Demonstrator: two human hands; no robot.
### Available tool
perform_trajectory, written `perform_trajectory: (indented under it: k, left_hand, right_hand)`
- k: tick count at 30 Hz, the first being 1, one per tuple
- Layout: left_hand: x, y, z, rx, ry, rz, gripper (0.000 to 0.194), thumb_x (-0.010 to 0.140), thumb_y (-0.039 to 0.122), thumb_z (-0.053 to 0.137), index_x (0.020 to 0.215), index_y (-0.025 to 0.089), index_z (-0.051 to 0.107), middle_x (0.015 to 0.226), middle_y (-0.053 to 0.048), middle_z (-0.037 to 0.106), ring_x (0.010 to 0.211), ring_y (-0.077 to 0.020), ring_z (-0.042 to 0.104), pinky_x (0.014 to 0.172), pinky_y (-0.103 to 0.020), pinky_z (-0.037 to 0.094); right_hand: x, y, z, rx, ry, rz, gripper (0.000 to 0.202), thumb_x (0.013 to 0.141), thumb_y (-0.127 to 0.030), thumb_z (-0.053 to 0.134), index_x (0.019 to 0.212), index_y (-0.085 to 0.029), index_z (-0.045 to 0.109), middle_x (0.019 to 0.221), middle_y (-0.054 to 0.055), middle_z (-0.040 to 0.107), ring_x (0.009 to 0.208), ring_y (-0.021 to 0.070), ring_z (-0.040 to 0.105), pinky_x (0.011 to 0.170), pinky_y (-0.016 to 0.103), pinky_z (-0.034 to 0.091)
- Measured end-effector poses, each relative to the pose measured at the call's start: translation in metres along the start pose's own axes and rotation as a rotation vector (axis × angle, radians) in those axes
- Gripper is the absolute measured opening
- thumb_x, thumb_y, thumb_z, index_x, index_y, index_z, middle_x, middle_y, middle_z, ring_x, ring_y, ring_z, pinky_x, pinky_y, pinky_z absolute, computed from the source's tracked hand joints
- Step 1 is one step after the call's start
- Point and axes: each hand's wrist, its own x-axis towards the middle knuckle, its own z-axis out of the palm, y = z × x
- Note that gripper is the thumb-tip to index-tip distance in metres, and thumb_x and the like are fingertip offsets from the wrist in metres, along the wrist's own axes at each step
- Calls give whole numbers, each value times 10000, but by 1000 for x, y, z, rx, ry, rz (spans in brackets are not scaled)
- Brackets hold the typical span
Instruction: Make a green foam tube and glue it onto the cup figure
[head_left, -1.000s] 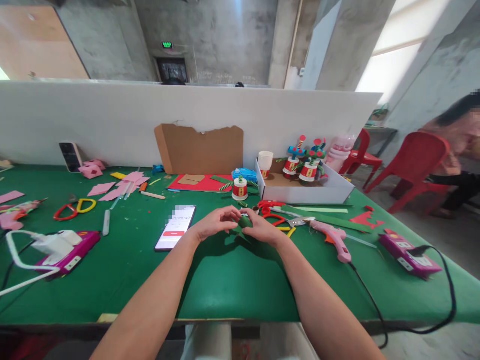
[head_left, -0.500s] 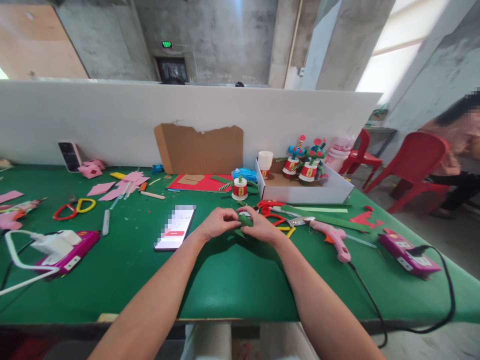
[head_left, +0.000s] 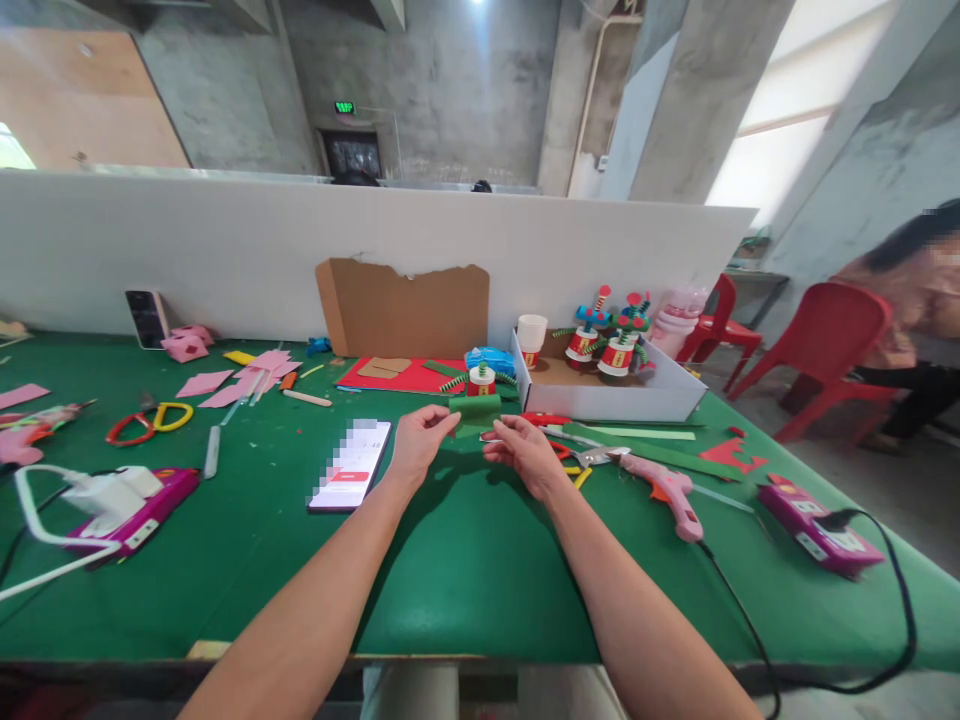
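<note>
A curled piece of green paper [head_left: 477, 408] is between my two hands above the green table. My left hand [head_left: 421, 438] pinches its left end between thumb and fingertips. At its lower right edge is my right hand [head_left: 523, 452], with thumb and forefinger together on the paper and the other fingers loosely bent. Just behind the paper stands a small red-and-white cup figure [head_left: 481, 378] with striped coiled arms, its lower part hidden. A phone with a lit screen [head_left: 349, 466] lies left of my hands.
On the right are red-handled scissors [head_left: 597, 455], a pink glue gun [head_left: 667, 490] and a purple power strip [head_left: 819, 527]. A white box [head_left: 611, 400] holds cups and figures. Pink paper [head_left: 255, 378] lies at left. Someone sits beyond a red chair [head_left: 836, 345].
The green paper has come up into view and shows as a wider roll. My hands have moved slightly apart, and the right fingers have loosened. The camera view has tilted slightly up.
</note>
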Motion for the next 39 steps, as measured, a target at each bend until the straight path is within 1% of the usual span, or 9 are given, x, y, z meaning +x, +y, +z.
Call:
perform_trajectory:
  k: [12, 18, 22, 25, 28, 30, 32, 35, 39]
  left_hand:
    - [-6, -2, 6, -22, -150, -56, 295, 610, 379, 705, 557, 157, 519, 505, 62, 433, 499, -72, 350, 496, -214, 260]
    - [-6, -2, 8, 18, -70, 35, 314, 642, 381, 678, 524, 160, 488, 474, 63, 394, 476, -70, 315, 480, -219, 235]
    - [-5, -3, 9, -3, -76, 66, 278, 641, 371, 668, 541, 154, 525, 468, 62, 407, 465, -69, 321, 469, -213, 242]
    - [-4, -4, 8, -23, -48, 62, 291, 628, 363, 674, 519, 156, 501, 461, 64, 400, 464, -67, 324, 467, -209, 242]
    - [-3, -4, 7, -38, -65, 32, 313, 614, 363, 681, 502, 163, 467, 458, 68, 390, 463, -66, 323, 464, -209, 243]
    - [-4, -4, 6, -37, -70, 17, 321, 603, 361, 686, 495, 166, 454, 457, 70, 384, 461, -65, 323, 463, -209, 242]
    - [-4, -4, 6, -32, -67, 15, 322, 596, 358, 689, 494, 167, 451, 460, 71, 384, 463, -65, 321, 462, -209, 237]
    - [-5, -4, 5, -14, -77, 21, 330, 600, 353, 689, 487, 169, 440, 455, 72, 373, 460, -63, 303, 455, -209, 226]
    - [-6, -5, 5, 28, -97, 30, 333, 605, 354, 684, 487, 171, 432, 447, 74, 361, 457, -62, 294, 451, -208, 223]
  right_hand:
    - [1, 5, 0, -147, 4, -8, 219, 693, -239, 726, 650, -162, 525, 551, 3, 661, 454, 89, 609, 447, 165, 509]
    - [1, -2, 1, -287, 128, -75, 240, 724, -327, 678, 602, -143, 584, 525, 10, 641, 431, 84, 576, 430, 176, 487]
    - [-20, -17, -5, -412, 283, -267, 334, 702, -479, 650, 631, -156, 605, 536, 11, 638, 448, 111, 572, 451, 223, 499]
    - [-57, -33, -28, -554, 367, -429, 408, 732, -564, 569, 774, -163, 633, 678, 53, 695, 562, 160, 631, 536, 280, 533]
    - [-100, -51, -74, -892, 596, -522, 417, 752, -565, 515, 818, -174, 643, 736, 78, 710, 632, 190, 646, 614, 308, 517]
    - [-127, -60, -110, -1124, 824, -491, 407, 749, -553, 477, 800, -184, 640, 691, 75, 696, 617, 203, 628, 639, 329, 486]
    - [-148, -66, -142, -1219, 937, -415, 393, 734, -535, 446, 752, -184, 621, 694, 87, 691, 629, 216, 620, 637, 333, 464]
    - [-164, -67, -169, -1236, 958, -160, 357, 699, -517, 457, 685, -184, 586, 646, 87, 673, 612, 222, 608, 576, 311, 437]
    - [-153, -64, -170, -1339, 836, 33, 377, 694, -532, 493, 707, -174, 614, 664, 62, 670, 648, 208, 615, 568, 276, 411]
